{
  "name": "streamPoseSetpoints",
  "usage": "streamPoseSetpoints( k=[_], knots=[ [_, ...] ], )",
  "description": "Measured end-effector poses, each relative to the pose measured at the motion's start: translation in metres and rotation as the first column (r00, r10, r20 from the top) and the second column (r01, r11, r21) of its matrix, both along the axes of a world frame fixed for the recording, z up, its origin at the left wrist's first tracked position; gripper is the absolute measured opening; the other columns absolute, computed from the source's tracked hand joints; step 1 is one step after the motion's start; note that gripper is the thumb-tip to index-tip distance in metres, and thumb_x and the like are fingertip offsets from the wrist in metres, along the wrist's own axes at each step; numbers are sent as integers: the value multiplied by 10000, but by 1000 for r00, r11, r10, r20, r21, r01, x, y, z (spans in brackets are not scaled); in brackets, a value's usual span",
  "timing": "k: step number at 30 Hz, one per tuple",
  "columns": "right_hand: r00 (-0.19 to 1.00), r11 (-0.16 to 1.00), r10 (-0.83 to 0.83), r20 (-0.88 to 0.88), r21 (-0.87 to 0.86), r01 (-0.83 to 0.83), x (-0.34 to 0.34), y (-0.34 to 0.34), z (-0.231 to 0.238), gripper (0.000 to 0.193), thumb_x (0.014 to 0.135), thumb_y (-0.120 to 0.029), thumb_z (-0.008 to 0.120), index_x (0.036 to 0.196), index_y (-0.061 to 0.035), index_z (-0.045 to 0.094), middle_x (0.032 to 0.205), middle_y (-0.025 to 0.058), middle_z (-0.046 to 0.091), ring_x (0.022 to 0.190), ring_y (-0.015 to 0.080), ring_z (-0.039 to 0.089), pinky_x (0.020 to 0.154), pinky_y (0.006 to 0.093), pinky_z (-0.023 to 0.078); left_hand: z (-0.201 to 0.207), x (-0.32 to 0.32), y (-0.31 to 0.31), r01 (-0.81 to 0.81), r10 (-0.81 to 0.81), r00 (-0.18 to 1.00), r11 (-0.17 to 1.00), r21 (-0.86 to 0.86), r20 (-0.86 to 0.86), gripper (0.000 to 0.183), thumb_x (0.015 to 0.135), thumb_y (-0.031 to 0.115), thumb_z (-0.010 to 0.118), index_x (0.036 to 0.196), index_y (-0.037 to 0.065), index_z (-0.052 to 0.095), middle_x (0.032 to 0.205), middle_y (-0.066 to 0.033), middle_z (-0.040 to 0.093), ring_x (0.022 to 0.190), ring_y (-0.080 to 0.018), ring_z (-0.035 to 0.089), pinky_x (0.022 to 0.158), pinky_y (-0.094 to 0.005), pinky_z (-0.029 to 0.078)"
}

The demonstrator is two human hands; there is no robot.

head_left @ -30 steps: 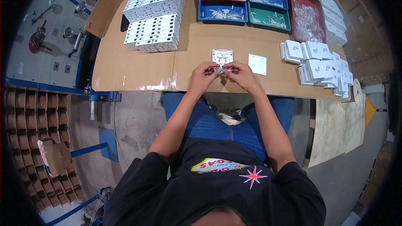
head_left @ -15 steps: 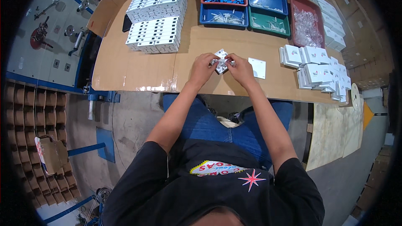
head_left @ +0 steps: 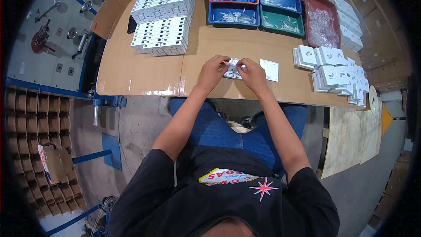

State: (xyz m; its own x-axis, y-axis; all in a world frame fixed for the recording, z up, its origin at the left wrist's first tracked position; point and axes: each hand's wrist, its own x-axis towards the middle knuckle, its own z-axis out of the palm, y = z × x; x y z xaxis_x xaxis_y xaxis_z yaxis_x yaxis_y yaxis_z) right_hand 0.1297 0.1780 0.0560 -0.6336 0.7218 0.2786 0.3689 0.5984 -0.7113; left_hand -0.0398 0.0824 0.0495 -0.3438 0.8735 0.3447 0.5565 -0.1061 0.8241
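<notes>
A white square open box with small pale parts in it lies on the cardboard-covered table in front of me. My left hand is at its left side with thumb and fingers pinched. On the other side my right hand is also closed, its fingertips together above the box. Something whitish shows at the fingertips, too small to name. Just to the right of my right hand a flat white square panel lies on the table.
Tall stacks of white boxes stand at the left. At the back are a red tray of blue pieces, blue and green trays with white pieces, and a red tray of clear plastic. White packets lie heaped at the right.
The white box between my hands has turned from a slanted position to lie nearly square to me. More of its inside shows. My hands have shifted only slightly.
</notes>
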Motion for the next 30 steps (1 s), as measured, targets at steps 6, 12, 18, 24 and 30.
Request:
streamPoseSetpoints(
  k=[6,12,18,24,30],
  knots=[
    [999,998,48,19,45,-49,7,0,-3,118,862,-143,691,973,-115,662,929,67,694,843,303,691,691,409,548,-6,-2,-3,-14,13,972,1000,-2,-235,205,842,36,755,1043,31,721,956,-119,706,836,-258,705,728,-357,552],
    [998,984,59,-7,169,-57,11,-7,-6,103,885,-153,685,975,-105,670,988,62,653,875,290,688,713,412,563,-10,-7,-8,40,-22,935,998,44,-353,165,833,66,761,996,39,749,952,-98,710,808,-284,695,714,-378,551],
    [989,993,30,148,111,-47,17,-4,-7,135,899,-190,688,986,-91,719,1035,48,651,877,285,694,712,422,572,6,4,-12,37,-47,911,999,-33,-409,208,822,211,795,982,81,764,1012,-39,703,882,-245,674,763,-400,507],
    [982,985,30,184,159,-60,19,-6,-7,183,906,-227,686,1007,-89,750,1083,58,653,895,288,699,722,428,576,-2,12,-15,25,-51,897,997,-66,-438,385,846,268,778,1172,72,717,1159,-95,670,1040,-262,649,872,-411,490],
    [976,967,24,217,241,-77,21,-10,-5,206,937,-228,674,1072,-90,745,1095,39,658,836,269,710,710,408,573,-9,13,-18,36,-29,854,999,5,-519,383,867,261,755,1177,50,680,1213,-109,655,1073,-290,635,926,-429,480]
  ],
)
